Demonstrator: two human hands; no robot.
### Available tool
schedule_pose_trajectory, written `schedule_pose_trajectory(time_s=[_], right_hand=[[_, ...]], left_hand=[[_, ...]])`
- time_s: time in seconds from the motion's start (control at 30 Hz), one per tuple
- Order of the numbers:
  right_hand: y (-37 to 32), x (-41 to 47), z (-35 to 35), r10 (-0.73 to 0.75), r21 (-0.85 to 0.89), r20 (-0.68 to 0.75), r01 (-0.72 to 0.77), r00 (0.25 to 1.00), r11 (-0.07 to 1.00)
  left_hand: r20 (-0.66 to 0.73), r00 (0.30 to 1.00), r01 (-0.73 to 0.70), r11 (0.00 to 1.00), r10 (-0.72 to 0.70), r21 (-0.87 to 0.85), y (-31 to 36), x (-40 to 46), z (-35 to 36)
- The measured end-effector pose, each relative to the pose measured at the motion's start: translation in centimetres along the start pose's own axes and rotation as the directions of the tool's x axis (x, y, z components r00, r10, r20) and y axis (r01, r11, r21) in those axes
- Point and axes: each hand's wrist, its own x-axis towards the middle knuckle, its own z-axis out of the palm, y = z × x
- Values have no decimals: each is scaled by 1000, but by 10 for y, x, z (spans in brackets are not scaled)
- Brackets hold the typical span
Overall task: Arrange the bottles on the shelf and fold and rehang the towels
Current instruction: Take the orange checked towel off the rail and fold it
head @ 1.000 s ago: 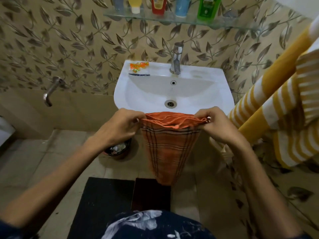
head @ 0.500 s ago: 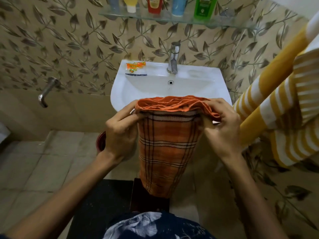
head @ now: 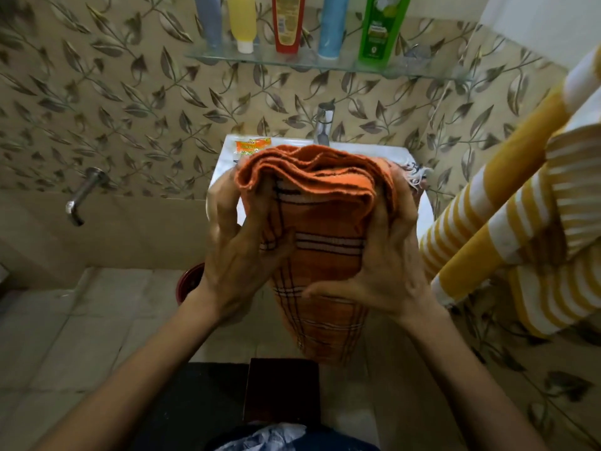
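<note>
An orange checked towel [head: 322, 262], folded into several layers, hangs in front of the sink between both hands. My left hand [head: 240, 252] grips its left side, fingers curled behind the folds and thumb on the front. My right hand [head: 387, 265] grips the right side the same way, with the white fringe [head: 416, 174] sticking out past it. On the glass shelf [head: 422, 71] above stand several bottles in a row: a grey-blue one [head: 209, 21], a yellow one [head: 242, 22], a red one [head: 287, 22], a light blue one [head: 331, 26] and a green one [head: 379, 27].
A yellow and white striped towel [head: 520, 222] hangs at the right. The white sink [head: 224, 161] with its tap [head: 323, 128] is behind the orange towel; an orange sachet [head: 252, 146] lies on its rim. A wall tap [head: 83, 196] sticks out at left. A red bin [head: 190, 281] and black mat [head: 182, 405] lie below.
Both hands have lifted the orange towel higher and closer to me, and moved together, bunching its folded top edge. The towel now hides most of the sink.
</note>
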Motion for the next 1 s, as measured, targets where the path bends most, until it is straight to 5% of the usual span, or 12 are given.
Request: schedule_pose_trajectory(time_s=[0.17,0.23,0.33,0.43,0.53,0.73,0.87,1.0], right_hand=[[32,11,12,-4,-325,163,58,987,944],[41,14,16,42,-449,182,45,982,892],[49,22,24,25,-548,68,16,997,836],[52,31,30,-91,-628,-88,15,992,778],[57,38,33,-123,-724,-128,-8,984,690],[63,64,18,-100,-750,-209,-94,973,655],[75,87,0,9,-776,-255,-210,967,594],[99,119,-27,-23,-862,-318,-279,948,422]], left_hand=[[-46,982,-186,981,184,-59,-18,19,17],[-65,995,-82,991,75,-109,-17,16,22],[-117,987,91,988,-106,-128,-24,20,30],[-167,985,-78,982,49,-172,-33,27,35],[-224,973,-103,967,50,-231,-42,42,41],[-61,981,-193,953,184,-235,-49,75,52],[-81,983,-181,926,163,-332,-47,114,69],[-139,983,-170,890,122,-423,-35,164,98]])
